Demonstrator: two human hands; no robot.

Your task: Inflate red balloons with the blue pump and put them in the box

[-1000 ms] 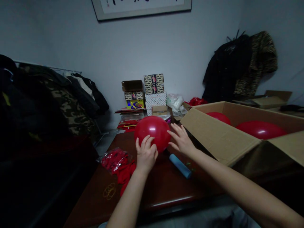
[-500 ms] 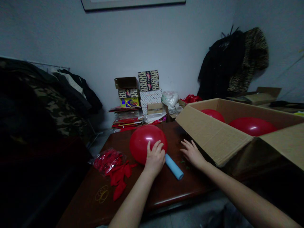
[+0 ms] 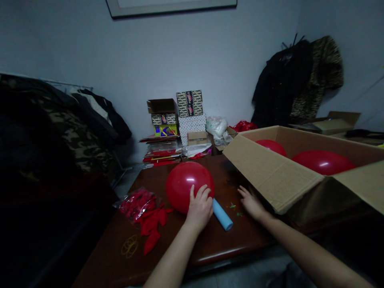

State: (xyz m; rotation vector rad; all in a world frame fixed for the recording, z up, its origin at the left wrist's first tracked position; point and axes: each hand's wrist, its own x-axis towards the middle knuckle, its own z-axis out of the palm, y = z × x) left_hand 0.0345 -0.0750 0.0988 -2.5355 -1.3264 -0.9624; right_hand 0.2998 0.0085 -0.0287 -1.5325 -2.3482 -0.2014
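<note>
An inflated red balloon (image 3: 183, 182) rests on the dark wooden table (image 3: 210, 244). My left hand (image 3: 199, 206) presses against its near right side, fingers closed around the balloon's neck area. A light blue cylinder (image 3: 222, 215) lies just right of that hand. My right hand (image 3: 251, 202) lies on the table beside the front flap of a big open cardboard box (image 3: 270, 172), fingers spread and holding nothing. Two more red balloons (image 3: 322, 162) sit inside the box.
A bag of uninflated red balloons (image 3: 138, 202) and loose red ones (image 3: 154, 228) lie at the left, with yellow rubber bands (image 3: 129, 246) nearer. Stacked small boxes (image 3: 190, 116) and papers stand at the far edge. Clothes hang left and right.
The balloon has come down from the air onto the table under my left hand. My right hand left the balloon and dropped to the table near the box.
</note>
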